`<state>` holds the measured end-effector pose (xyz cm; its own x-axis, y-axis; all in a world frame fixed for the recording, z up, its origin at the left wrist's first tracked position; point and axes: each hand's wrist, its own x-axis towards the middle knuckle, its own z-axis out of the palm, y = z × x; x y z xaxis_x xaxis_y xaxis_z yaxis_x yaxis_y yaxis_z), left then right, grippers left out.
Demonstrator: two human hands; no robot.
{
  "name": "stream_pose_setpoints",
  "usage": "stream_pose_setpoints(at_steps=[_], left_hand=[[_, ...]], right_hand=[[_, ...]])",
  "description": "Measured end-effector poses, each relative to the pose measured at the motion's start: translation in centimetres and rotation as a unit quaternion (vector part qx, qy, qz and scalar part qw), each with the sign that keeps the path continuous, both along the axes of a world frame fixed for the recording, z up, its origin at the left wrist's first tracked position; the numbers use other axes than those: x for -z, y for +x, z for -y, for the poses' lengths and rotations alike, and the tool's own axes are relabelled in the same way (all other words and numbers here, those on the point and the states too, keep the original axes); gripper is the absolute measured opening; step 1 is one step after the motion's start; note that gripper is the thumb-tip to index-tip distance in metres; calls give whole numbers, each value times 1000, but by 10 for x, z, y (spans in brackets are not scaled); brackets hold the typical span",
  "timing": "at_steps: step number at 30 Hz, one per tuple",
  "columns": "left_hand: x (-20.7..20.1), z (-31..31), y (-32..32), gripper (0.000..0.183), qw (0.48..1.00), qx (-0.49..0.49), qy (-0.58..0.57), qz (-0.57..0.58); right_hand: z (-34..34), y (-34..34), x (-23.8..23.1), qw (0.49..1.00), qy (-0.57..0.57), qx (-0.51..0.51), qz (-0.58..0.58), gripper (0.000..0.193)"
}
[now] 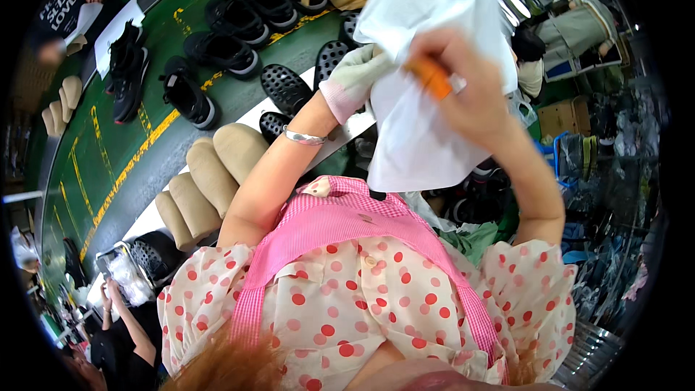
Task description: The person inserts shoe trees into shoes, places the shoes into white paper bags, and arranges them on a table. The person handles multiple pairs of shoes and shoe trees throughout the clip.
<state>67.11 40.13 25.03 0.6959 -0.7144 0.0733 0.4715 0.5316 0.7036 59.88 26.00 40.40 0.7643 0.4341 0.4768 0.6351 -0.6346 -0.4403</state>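
Observation:
My left hand, in a pale glove with a pink cuff, is closed at the left edge of a thin white sheet, which could be paper or a bag. The sheet hangs in front of my apron and its upper part is creased. Over the sheet, my right hand is bare and smeared by motion. Its fingers are wrapped round a small orange object, too blurred to tell its kind. Just left of my gloved hand lie black clogs with holes.
A green conveyor belt with yellow markings carries several black sneakers. Beige shoe forms stand by my left forearm. Two people work at the left, one near a white sheet. Shelves of wrapped goods fill the right.

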Motion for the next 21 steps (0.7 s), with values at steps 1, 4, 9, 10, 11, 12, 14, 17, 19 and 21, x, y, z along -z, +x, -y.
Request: stream_pose_setpoints(at_steps=[1, 4, 9, 10, 11, 12, 14, 17, 19, 21], left_hand=[[-4, -8, -6, 36, 999, -21, -26, -34], [12, -38, -9, 41, 991, -41, -95, -89], [13, -86, -35, 36, 994, -90, 39, -43], [16, -96, -37, 31, 996, -76, 37, -33], [20, -106, -35, 27, 997, -63, 35, -22], [24, -115, -33, 23, 998, -50, 32, -11], [15, -135, -37, 19, 991, -92, 80, 60], [32, -146, -28, 15, 971, -238, 21, 13], [57, -170, -2, 22, 964, -259, 49, 24], [52, -182, 9, 28, 964, -261, 32, -45]], right_hand=[[1, -7, 20, 997, -30, -19, -74, 21], [-2, -15, 43, 998, -12, -14, -61, 35], [-35, 24, 46, 973, -40, 202, 104, 69], [-36, 29, 56, 984, 45, 167, -37, 79], [-44, 30, 62, 960, 156, 135, -191, 77], [-59, 32, 66, 962, 173, 132, -167, 68], [-76, 39, 69, 975, 156, 118, -108, 48], [-109, 39, 50, 992, 88, 82, 27, 26], [-131, 22, 27, 995, 25, -12, 99, 27], [-159, 4, 20, 970, -49, -87, 220, 26]])
